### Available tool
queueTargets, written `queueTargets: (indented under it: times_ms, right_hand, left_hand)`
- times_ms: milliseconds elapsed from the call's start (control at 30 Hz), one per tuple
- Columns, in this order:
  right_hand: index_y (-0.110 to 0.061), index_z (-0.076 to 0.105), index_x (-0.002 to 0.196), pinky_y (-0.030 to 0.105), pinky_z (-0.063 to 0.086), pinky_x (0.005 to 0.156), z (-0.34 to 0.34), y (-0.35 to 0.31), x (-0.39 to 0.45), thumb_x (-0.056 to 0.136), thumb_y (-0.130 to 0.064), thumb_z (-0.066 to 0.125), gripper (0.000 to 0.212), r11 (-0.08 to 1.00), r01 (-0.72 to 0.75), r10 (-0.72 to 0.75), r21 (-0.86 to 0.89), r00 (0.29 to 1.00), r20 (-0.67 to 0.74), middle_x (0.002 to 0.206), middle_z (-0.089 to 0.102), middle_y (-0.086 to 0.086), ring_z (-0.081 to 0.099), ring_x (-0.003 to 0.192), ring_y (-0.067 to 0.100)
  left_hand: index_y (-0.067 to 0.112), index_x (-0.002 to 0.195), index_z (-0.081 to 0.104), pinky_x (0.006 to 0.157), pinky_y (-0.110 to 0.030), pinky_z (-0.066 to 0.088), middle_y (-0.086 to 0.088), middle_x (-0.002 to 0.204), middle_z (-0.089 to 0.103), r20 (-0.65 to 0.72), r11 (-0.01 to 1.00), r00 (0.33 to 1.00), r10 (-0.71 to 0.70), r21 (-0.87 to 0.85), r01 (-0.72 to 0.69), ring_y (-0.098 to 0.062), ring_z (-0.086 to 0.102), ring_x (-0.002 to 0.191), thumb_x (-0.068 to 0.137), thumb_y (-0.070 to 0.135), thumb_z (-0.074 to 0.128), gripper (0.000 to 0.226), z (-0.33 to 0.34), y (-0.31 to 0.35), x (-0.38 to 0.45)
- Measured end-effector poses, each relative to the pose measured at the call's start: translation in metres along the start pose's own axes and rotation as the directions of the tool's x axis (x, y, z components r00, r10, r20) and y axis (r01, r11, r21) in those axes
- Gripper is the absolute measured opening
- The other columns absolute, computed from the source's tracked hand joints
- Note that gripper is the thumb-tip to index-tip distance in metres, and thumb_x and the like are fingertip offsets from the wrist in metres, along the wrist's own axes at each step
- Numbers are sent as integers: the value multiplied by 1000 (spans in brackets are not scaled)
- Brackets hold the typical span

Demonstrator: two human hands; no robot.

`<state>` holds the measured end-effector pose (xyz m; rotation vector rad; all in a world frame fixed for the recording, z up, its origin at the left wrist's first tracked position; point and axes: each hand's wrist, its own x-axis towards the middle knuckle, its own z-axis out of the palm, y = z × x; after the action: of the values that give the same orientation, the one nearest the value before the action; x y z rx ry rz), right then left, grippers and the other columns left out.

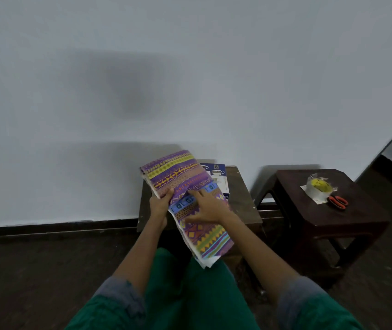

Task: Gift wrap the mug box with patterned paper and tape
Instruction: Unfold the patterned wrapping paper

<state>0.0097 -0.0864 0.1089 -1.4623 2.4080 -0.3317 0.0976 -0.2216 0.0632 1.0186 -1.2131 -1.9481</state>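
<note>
Nearest me, the folded patterned paper (187,206) hung over my lap, long axis running from near right to far left. My left hand (159,206) pinched its far left edge, thumb on top. My right hand (208,208) lay spread and flat on its middle.

Just beyond, partly hidden behind the paper, the mug box (217,178) sat on the small worktop (242,201); the right hand was nearer it.

Farther right, well apart on a second stool (314,217), lay the tape roll (318,185) with scissors (338,201) just beside. I saw no containers.
</note>
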Motion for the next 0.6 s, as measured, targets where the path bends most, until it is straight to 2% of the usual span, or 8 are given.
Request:
queueTargets:
  times_ms: [100, 167, 267, 333, 400, 533, 600]
  right_hand:
    - [-21, 9, 150, 45, 37, 103, 11, -1, -5, 75, -63, 63, 102, 999, -31, 30, -14, 1000, -1, 148, 29, 12, 36, 132, 31]
    - [-21, 6, 150, 45, 37, 103, 16, -5, -6, 74, -66, 61, 104, 999, -46, 46, 5, 999, -27, 148, 29, 13, 36, 133, 31]
    - [-18, 14, 148, 41, 42, 96, 20, -10, -3, 78, -61, 61, 95, 996, -87, 89, 24, 992, -95, 140, 39, 13, 44, 125, 30]
    - [-17, 24, 144, 36, 45, 86, 21, -9, -2, 82, -52, 60, 80, 993, -104, 112, 51, 979, -171, 129, 50, 12, 54, 114, 29]
    - [-14, 33, 137, 34, 45, 78, 22, -10, -3, 84, -43, 59, 65, 993, -97, 110, 65, 963, -245, 118, 58, 11, 59, 104, 30]
    - [-10, 47, 120, 28, 36, 64, 20, -14, 0, 88, -34, 54, 40, 995, -64, 87, 73, 928, -362, 102, 65, 10, 62, 91, 30]
    - [-11, 53, 113, 27, 34, 63, 12, -15, 3, 90, -32, 52, 31, 991, -76, 114, 109, 905, -410, 99, 67, 9, 62, 91, 29]
  left_hand:
    - [-7, 123, 52, 81, -49, 53, -27, 118, 59, 4, 995, 998, -67, -68, 67, -34, 62, 86, 85, 9, 66, 44, 5, -5, -4]
    - [-2, 126, 51, 88, -53, 50, -24, 118, 60, 48, 992, 996, -75, -101, 80, -34, 63, 88, 90, 18, 61, 43, 9, -4, -12]
    - [11, 130, 50, 97, -50, 45, -13, 120, 62, 245, 978, 964, -108, -148, 147, -31, 61, 107, 92, 55, 36, 59, 8, -3, -21]
    - [14, 132, 48, 100, -46, 42, -12, 125, 60, 319, 962, 942, -102, -209, 175, -29, 56, 114, 90, 63, 24, 69, 1, -8, -17]
    - [14, 129, 52, 97, -42, 44, -9, 122, 63, 346, 950, 933, -100, -244, 193, -26, 58, 113, 94, 60, 23, 64, -6, -14, -17]
    - [10, 118, 58, 92, -40, 45, -10, 111, 66, 424, 954, 899, -106, -212, 213, -25, 61, 103, 96, 39, 38, 41, -9, -17, -23]
    - [8, 105, 61, 82, -36, 48, -9, 96, 67, 427, 961, 895, -127, -170, 217, -23, 61, 90, 90, 29, 49, 28, -11, -16, -25]
